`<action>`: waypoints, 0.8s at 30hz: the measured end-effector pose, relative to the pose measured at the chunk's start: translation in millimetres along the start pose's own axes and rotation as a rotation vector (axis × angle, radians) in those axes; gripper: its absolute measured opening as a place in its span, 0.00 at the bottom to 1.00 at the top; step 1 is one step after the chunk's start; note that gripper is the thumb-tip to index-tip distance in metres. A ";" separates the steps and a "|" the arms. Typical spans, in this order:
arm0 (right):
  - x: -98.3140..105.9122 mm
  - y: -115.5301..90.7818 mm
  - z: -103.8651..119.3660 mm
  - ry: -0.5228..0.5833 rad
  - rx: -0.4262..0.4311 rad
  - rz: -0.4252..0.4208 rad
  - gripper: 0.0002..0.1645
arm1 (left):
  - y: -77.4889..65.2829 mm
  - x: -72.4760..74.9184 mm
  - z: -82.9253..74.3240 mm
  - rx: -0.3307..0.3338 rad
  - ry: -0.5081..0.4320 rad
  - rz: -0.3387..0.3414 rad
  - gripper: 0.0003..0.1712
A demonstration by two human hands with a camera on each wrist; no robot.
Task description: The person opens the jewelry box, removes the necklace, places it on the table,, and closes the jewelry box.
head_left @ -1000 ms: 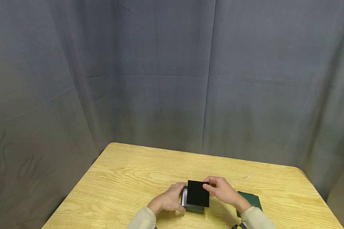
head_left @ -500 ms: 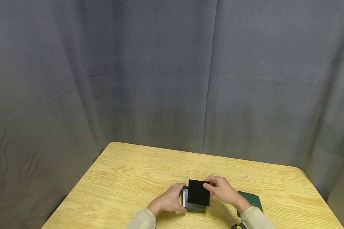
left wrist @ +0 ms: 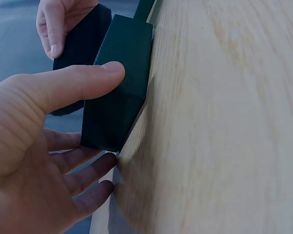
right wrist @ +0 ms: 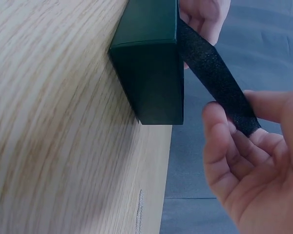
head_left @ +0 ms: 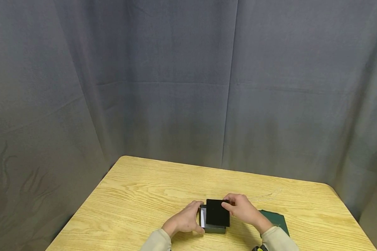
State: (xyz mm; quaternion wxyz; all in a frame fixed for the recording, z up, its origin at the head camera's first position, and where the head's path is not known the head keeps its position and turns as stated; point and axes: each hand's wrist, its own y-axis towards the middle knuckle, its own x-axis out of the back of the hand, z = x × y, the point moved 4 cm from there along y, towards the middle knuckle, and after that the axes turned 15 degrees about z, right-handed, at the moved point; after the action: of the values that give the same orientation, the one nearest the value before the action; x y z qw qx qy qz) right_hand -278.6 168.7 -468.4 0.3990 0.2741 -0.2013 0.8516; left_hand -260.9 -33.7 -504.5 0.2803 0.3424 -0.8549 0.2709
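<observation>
On the wooden table point(head_left: 150, 195), a left hand point(head_left: 185, 218) and a right hand point(head_left: 243, 210) hold a green box point(left wrist: 124, 58) and a black pad point(head_left: 218, 213).
To the right, a flat green piece point(head_left: 276, 219), perhaps the lid, lies partly hidden by the right sleeve point(head_left: 279, 240). The box sits open side up, its left end gripped between left thumb and fingers; the pad slants over the opening, pinched in the right fingers. Beyond the right hand lies a thin pale cord point(right wrist: 140, 212). The step in hand looks like working the pad at the box's mouth, in or out I cannot tell; either way, the next move calls for a steady box and a pad kept clear of its walls.
</observation>
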 end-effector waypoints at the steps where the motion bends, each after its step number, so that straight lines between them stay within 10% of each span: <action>1: -0.3 0.2 0.1 -0.006 0.001 0.002 0.12 | -0.1 0.3 -0.4 0.000 0.000 -0.003 0.56; 24: -9.4 8.9 3.9 -0.039 0.021 0.039 0.10 | -3.3 2.1 -3.2 0.004 -0.042 -0.014 0.57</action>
State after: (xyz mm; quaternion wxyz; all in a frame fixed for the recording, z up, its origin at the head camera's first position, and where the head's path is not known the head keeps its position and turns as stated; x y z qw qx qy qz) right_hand -279.4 155.8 -472.4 0.3755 0.2908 -0.2052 0.8557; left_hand -258.8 -34.6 -500.0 0.2633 0.3547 -0.8577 0.2632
